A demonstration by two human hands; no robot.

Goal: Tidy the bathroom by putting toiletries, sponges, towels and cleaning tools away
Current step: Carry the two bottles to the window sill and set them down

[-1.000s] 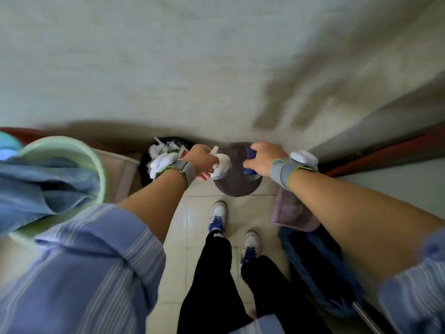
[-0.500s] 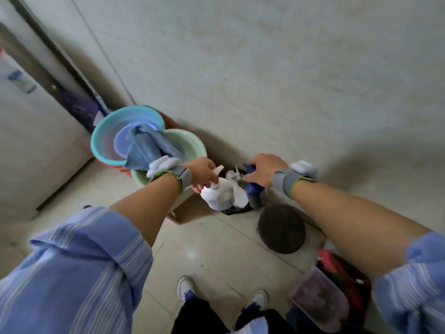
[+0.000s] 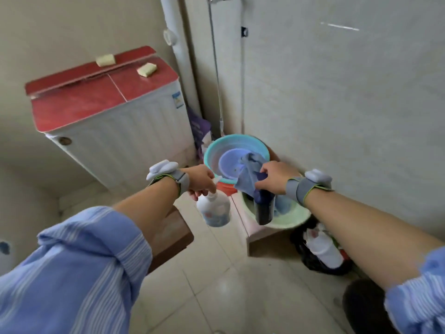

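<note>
Fingers (image 3: 192, 195) hiding white bottle's (image 3: 214, 210) pump

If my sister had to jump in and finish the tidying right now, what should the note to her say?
Left hand: holding the white pump bottle by its top, in the air.
Right hand: gripping the dark bottle by its cap, over the pale green basin.
A blue cloth drapes from the teal basin towards the green one.
Two yellow sponges lie on the red-topped washing machine.
Done: both bottles are picked up.
Left: put the bottles away, then the sponges and cloth.
</note>
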